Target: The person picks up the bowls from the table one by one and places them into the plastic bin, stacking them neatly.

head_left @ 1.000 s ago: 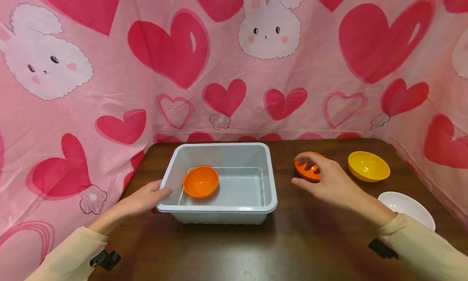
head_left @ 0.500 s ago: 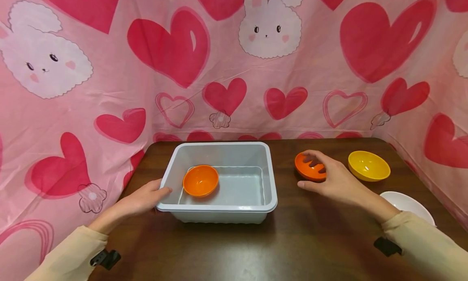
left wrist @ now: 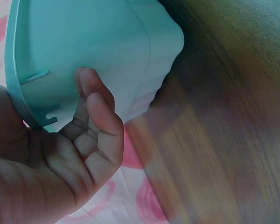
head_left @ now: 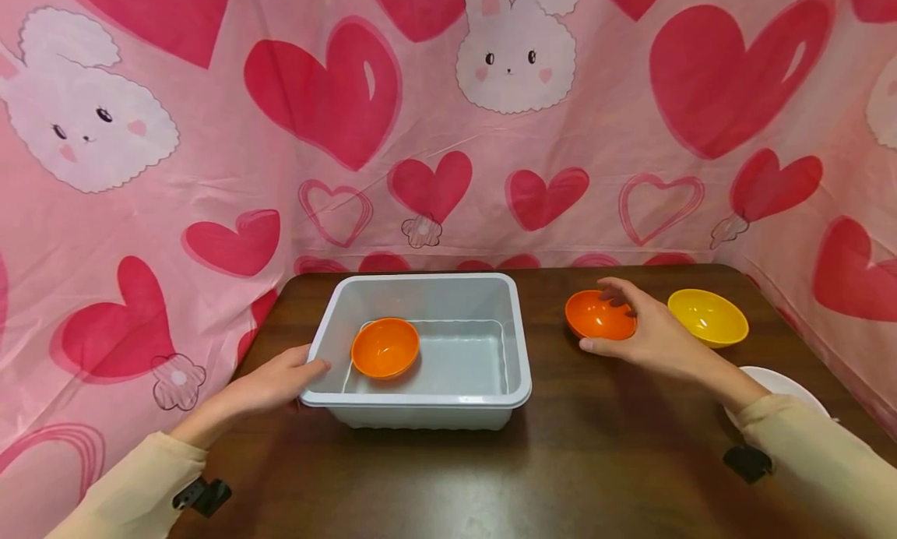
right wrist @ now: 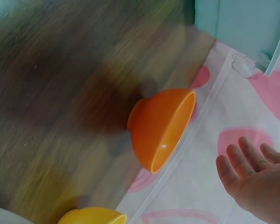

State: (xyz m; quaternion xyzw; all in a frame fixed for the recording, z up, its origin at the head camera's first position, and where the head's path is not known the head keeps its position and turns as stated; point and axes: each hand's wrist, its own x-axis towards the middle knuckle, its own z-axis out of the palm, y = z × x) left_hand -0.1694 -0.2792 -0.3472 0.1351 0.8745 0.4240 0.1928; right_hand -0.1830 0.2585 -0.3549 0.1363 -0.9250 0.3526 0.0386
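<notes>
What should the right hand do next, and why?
Probably lower the right hand and pinch the orange bowl on the table by its rim: the right wrist view shows the hand empty, above the bowl and apart from it. The left hand grips the tub, where a second orange bowl leaves bare floor beside it.

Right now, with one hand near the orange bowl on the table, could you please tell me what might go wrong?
The right hand is not gripping the table's orange bowl, so a clumsy grab might tip it. The right sleeve overlaps the white bowl in the head view and could knock it. The left hand grips only the left side of the tub, so a tug might slide the bowl inside.
</notes>
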